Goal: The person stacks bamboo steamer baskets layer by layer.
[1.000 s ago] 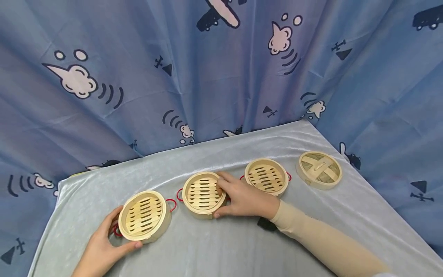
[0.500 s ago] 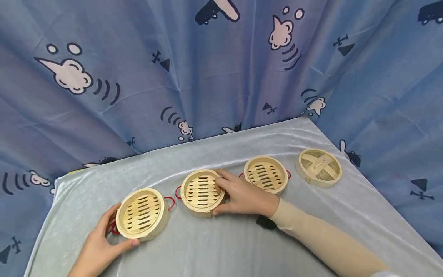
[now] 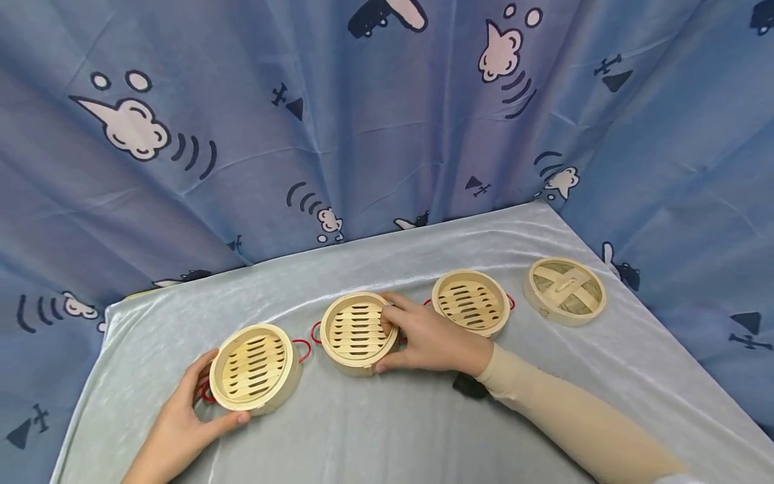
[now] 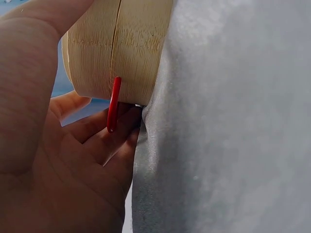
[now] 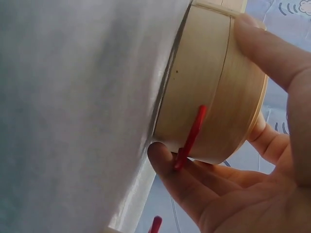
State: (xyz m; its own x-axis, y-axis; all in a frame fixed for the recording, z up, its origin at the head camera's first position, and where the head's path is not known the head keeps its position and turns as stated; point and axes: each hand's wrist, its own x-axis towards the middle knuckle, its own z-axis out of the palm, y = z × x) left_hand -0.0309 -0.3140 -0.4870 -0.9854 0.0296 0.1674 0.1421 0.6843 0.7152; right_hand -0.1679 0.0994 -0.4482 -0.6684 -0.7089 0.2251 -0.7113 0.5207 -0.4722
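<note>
In the head view, a round bamboo steamer basket (image 3: 254, 370) with red side handles sits at the left of the table. My left hand (image 3: 181, 423) grips it from its left side, thumb at the near wall and fingers round the far side. A red handle (image 4: 114, 104) lies between thumb and fingers in the left wrist view. To its right stands a second, similar steamer basket (image 3: 358, 329). My right hand (image 3: 426, 336) holds that one by its right side, thumb on the near wall and a bent finger over the rim. Its other fingers show beneath the basket's wall (image 5: 204, 82) in the right wrist view.
A third steamer basket (image 3: 470, 302) stands beyond the right hand, partly hidden by it. Farther right lies a bamboo steamer lid (image 3: 565, 290). A small dark object (image 3: 469, 385) is under the right forearm. A patterned blue curtain (image 3: 375, 134) hangs behind the cloth-covered table (image 3: 338, 430).
The head view has shifted slightly. Both hands keep their holds, and the baskets and lid stay in the same places relative to each other.
</note>
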